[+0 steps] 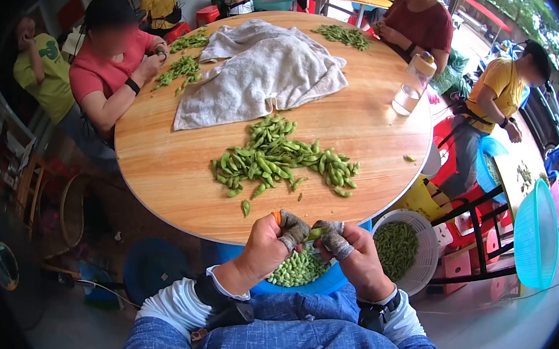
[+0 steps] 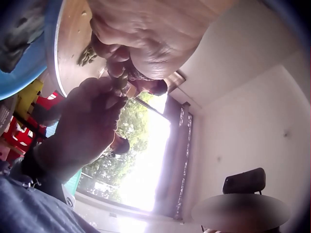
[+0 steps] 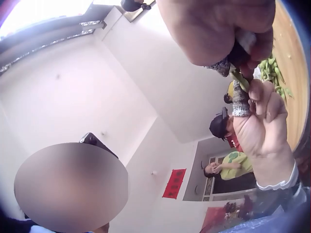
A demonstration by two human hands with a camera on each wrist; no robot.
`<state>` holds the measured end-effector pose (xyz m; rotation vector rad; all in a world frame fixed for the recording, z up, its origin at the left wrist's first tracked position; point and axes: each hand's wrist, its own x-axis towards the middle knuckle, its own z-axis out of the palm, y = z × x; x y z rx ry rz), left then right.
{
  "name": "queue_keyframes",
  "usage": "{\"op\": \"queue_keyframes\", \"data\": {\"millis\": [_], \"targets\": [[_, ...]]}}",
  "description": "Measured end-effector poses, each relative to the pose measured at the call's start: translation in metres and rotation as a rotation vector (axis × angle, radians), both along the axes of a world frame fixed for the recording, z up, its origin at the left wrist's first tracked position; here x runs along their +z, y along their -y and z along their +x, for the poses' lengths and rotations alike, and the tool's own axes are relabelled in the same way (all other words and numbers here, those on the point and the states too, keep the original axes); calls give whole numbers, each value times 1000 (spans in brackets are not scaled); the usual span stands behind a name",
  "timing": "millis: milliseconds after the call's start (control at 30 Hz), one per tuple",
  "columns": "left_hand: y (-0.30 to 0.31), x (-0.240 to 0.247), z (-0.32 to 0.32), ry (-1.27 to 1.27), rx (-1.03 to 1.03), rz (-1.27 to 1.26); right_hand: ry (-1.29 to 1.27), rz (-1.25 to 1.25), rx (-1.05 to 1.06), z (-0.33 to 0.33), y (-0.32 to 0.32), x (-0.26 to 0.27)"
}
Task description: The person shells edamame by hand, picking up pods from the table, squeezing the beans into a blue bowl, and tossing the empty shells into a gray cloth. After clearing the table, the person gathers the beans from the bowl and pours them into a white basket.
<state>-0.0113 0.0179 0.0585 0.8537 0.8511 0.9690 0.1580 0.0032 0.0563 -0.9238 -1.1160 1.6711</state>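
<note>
A green soybean pod [image 1: 316, 233] is pinched between my two hands, just off the table's near edge. My left hand [image 1: 260, 252] holds one end with wrapped fingertips; an orange band shows on one finger. My right hand [image 1: 364, 263], its thumb and finger also wrapped in grey, grips the other end. The right wrist view shows the pod [image 3: 239, 80] against the left thumb's wrapping. Below the hands, a blue basin [image 1: 334, 280] holds shelled green beans [image 1: 298, 270]. A heap of unopened pods [image 1: 268, 159] lies ahead on the round wooden table [image 1: 160, 178].
A grey-white towel [image 1: 263, 63] covers something mid-table. A clear bottle [image 1: 409, 93] stands near the right edge. On the floor at right, a white basket [image 1: 424, 231] holds pods. Several people sit around the table, including a person in red [image 1: 108, 76] at left.
</note>
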Motion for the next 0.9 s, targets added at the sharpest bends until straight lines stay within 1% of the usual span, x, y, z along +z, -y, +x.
{"op": "queue_keyframes", "data": {"millis": [133,233,333,500,600,733,767,867,900], "targets": [[4,-8,1,48,58,19,14,7,-43,-4,0,-7],[6,-12,3,18,95,98,-16,-15,-42,-6,0,-8],[6,-15,3,61,104,69,-41,-33,-42,-7,1,-5],[8,-14,5,-27,137,137,-42,-5,-34,-7,0,-8],[7,-19,6,-74,152,195,12,-4,-37,-6,-2,-9],[8,-28,7,-83,173,250,-40,-62,-75,-11,-3,-15],[9,-28,6,-80,152,263,-41,-77,-76,-11,-4,-21],[5,-31,2,-117,109,264,-29,-106,-81,-12,-8,-27],[1,-31,0,-324,90,423,-18,-101,-80,-11,-8,-27]]}}
